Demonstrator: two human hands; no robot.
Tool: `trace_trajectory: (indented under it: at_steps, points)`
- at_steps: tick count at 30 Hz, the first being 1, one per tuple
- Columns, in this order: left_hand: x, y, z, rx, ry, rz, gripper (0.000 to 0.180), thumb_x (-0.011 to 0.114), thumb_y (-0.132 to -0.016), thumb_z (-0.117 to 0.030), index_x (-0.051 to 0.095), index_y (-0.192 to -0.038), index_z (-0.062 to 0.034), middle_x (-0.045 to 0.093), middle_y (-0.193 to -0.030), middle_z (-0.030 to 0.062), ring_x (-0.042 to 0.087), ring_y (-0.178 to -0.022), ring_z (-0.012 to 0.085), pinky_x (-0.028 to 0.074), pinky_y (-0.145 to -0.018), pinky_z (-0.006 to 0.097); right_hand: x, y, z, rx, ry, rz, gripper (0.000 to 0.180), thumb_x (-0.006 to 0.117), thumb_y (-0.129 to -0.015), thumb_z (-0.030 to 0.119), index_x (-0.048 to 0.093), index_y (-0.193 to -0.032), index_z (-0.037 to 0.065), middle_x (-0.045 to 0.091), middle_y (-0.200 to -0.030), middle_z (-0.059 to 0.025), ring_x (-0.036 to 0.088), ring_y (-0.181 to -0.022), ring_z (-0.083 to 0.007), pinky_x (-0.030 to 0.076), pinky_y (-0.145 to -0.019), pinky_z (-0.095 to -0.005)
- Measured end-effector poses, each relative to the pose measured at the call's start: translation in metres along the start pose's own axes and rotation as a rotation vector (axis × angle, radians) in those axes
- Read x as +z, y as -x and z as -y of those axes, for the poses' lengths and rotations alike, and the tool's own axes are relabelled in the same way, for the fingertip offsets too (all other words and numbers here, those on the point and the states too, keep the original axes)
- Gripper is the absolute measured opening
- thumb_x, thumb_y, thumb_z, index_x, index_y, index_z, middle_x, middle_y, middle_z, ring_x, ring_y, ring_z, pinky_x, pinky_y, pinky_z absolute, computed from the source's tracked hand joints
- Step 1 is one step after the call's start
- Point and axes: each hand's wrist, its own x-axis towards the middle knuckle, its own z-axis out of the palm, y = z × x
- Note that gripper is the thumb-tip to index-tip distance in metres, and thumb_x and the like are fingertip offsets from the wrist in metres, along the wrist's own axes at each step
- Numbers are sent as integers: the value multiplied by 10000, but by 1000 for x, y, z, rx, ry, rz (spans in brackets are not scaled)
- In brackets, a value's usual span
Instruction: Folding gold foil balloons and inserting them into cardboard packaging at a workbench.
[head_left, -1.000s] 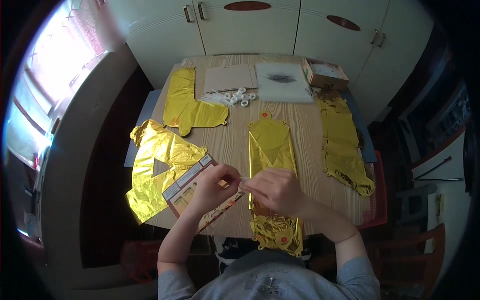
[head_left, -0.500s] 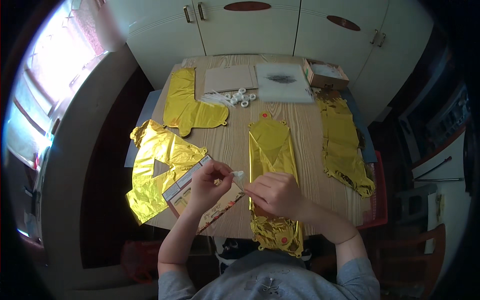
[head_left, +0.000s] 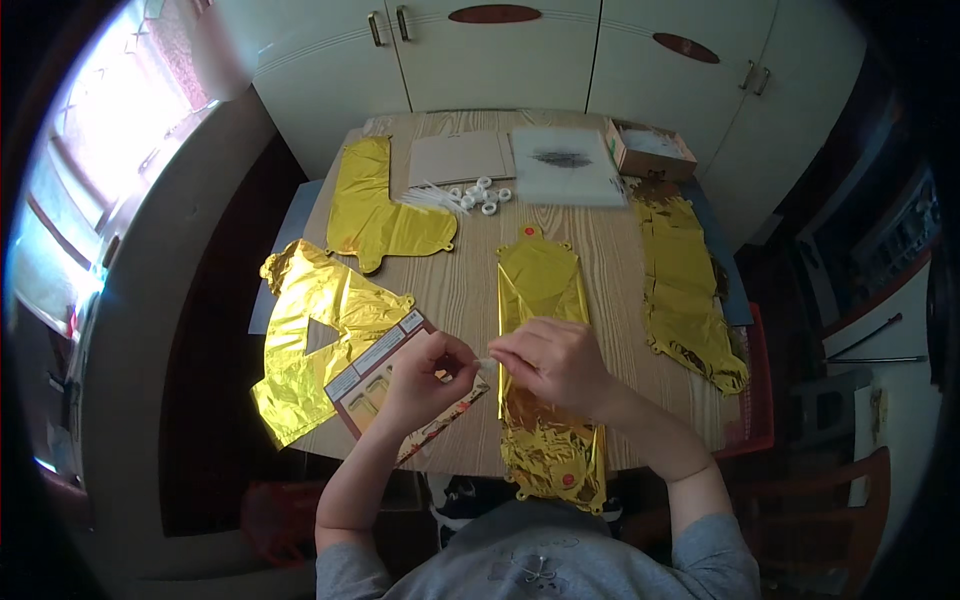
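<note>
Between my two hands is a small, whitish, see-through piece (head_left: 485, 367), mostly covered by fingertips; its kind cannot be made out. My left hand (head_left: 428, 378) pinches one side of it between thumb and forefinger. On the other side, my right hand (head_left: 552, 362) has its fingers closed at the piece's edge. Below the right hand lies a long folded gold foil balloon (head_left: 540, 275) with red dots at both ends. A printed flat package (head_left: 352, 395) is under my left hand, partly over a flat gold foil balloon (head_left: 290, 335) with a triangular hole.
An L-shaped gold foil balloon (head_left: 360, 215) lies at the far left, another gold balloon (head_left: 680, 265) at the right. Farther back are white rings (head_left: 489, 208), white sticks (head_left: 432, 196), a beige card (head_left: 455, 158), a translucent sheet (head_left: 570, 185) and a small open box (head_left: 655, 165).
Both hands have come closer together around the whitish piece, and less of it shows. The right hand has shifted slightly up. The balloons and package lie as before.
</note>
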Motion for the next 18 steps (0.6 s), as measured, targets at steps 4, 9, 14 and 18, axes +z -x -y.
trace_trajectory:
  at_steps: [4, 9, 14, 18]
  points:
    - [1, 0, -2, 12, 177, 36, 157, 656, -811, 71, 531, -850, -15, 626, -855, 46, 619, -776, 86, 521, -676, 223, 7, 0, -9, 126, -80, 18, 86, 700, -813, 186, 687, -835, 105, 635, -714, -41, 627, -614, -209, 486, -535, -317]
    - [-4, -1, 0, -65, 406, 51, 179, 649, -832, 63, 499, -849, -35, 623, -890, 46, 592, -776, 64, 499, -662, 207, 21, 12, -13, 163, -151, 82, 86, 714, -811, 171, 700, -834, 89, 637, -714, -60, 622, -594, -209, 484, -528, -317]
    - [-2, -2, 5, -90, 394, -58, 182, 649, -828, 69, 498, -840, -31, 625, -877, 50, 590, -779, 61, 504, -676, 206, 18, 15, 9, -4, -4, 52, 90, 700, -802, 180, 668, -805, 97, 613, -704, -24, 622, -625, -198, 482, -532, -316]
    - [-2, -2, 7, -15, 190, -44, 174, 651, -818, 74, 502, -828, -14, 619, -876, 50, 601, -797, 73, 520, -712, 216, 8, 8, 14, -29, 44, -34, 81, 718, -781, 157, 657, -789, 104, 605, -709, -15, 612, -611, -188, 477, -524, -312]
